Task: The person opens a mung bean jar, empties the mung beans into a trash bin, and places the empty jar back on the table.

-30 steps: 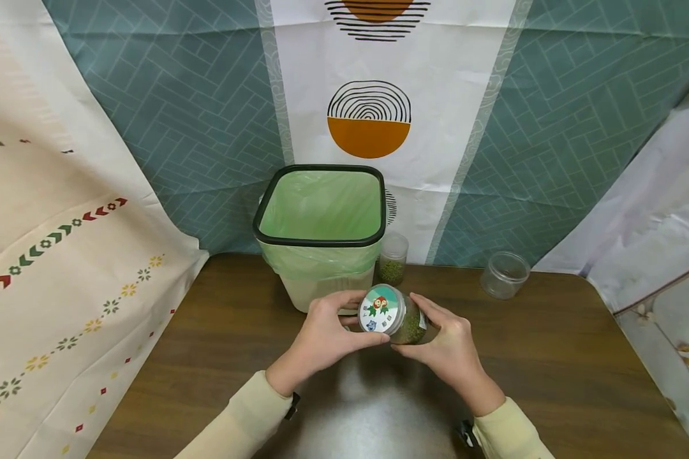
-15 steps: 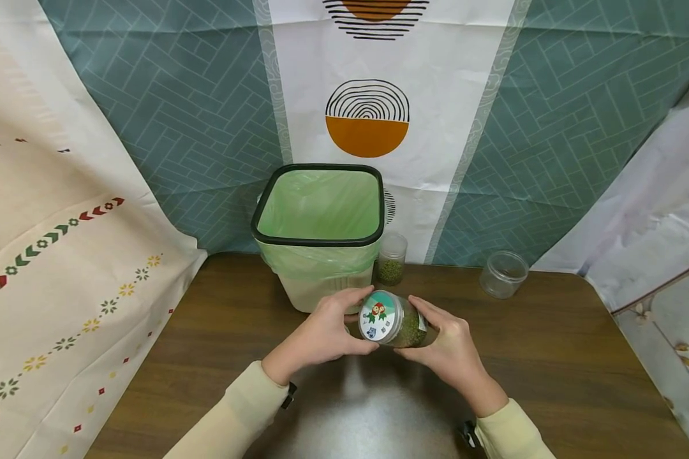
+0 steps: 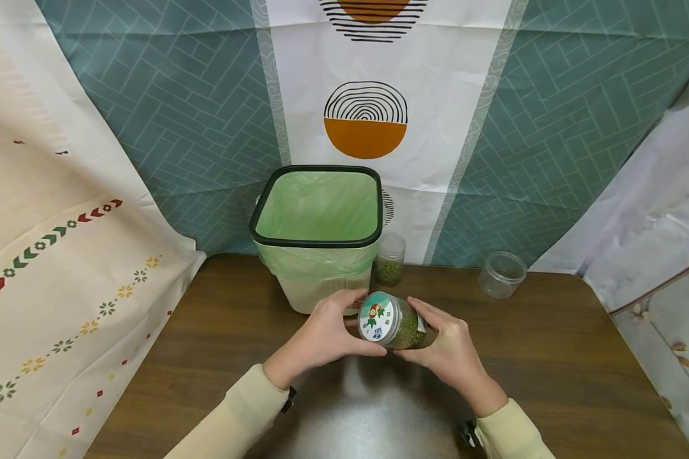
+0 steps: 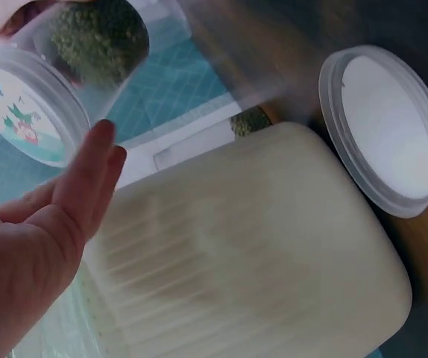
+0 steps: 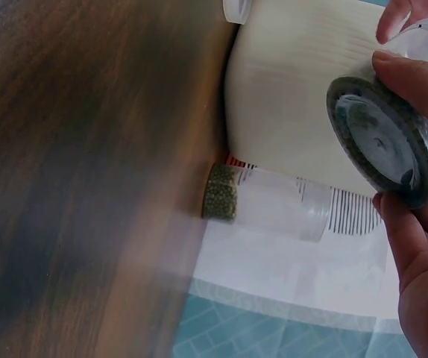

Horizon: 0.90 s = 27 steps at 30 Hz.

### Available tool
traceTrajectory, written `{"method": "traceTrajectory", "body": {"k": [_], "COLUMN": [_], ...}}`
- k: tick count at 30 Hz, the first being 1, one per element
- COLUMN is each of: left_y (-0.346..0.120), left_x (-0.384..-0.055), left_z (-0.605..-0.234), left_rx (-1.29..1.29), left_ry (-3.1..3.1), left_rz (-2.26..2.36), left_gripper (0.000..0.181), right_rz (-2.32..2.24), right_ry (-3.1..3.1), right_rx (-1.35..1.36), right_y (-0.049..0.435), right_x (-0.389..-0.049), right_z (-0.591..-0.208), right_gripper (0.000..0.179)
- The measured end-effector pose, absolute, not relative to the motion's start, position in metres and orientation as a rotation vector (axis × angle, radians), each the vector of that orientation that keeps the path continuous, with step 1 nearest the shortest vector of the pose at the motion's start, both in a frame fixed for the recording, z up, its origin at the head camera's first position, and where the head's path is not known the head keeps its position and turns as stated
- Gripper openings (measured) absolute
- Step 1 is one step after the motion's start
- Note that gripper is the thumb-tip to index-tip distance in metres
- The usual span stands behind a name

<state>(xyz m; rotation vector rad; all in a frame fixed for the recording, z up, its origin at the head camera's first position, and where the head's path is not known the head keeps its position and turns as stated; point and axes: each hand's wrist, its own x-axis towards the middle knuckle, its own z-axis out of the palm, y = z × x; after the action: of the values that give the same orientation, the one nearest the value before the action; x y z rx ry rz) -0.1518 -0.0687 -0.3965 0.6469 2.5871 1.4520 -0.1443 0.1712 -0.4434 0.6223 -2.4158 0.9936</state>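
Near the middle of the head view, a clear jar of small green beans is held tilted above the table, its lid facing left. My right hand grips the jar's body from the right; its base shows in the right wrist view. Around the edge of the lid, which has a printed picture on it, my left hand has its thumb below and fingers above. The left wrist view shows those fingertips beside the lid's edge. The lid sits on the jar's mouth.
A bin with a green liner stands just behind my left hand. Beside it is an uncovered clear jar partly filled with beans. A wide clear jar stands back right. Another lid lies by the bin.
The picture on the lid has turned a little. My left fingers have shifted on the lid's edge, and the jar has dipped slightly. My right hand keeps its grip.
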Motion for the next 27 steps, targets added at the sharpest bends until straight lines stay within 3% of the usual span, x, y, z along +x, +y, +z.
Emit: {"method": "traceTrajectory", "body": {"k": [3,7,17,27], "left_y": [-0.0728,-0.0745,-0.0730,-0.0731], "left_x": [-0.1532,-0.1535,-0.1527,-0.1562], "left_z": [-0.3941,-0.3912,-0.3922,-0.3914], "left_rx": [0.730,0.780,0.642,0.851], "left_ry": [2.596,2.533,2.611,2.525], "left_rz": [1.362,1.371,1.402,1.323], "left_gripper": [0.099,0.089,0.083,0.102], "right_rz": [1.003,1.019,0.985,1.006], "right_ry": [-2.406,-2.414,-2.415,-2.460], "right_rx": [0.625,0.641,0.665,0.642], "right_y": [0.1711,0.1705,0.1693,0.1726], "right_x": [-0.1447,-0.1446,-0.1444,-0.1434], "right_z": [-0.4451,-0.4457,-0.4443,-0.4458], "right_gripper": [0.091,0.090,0.089,0.090]}}
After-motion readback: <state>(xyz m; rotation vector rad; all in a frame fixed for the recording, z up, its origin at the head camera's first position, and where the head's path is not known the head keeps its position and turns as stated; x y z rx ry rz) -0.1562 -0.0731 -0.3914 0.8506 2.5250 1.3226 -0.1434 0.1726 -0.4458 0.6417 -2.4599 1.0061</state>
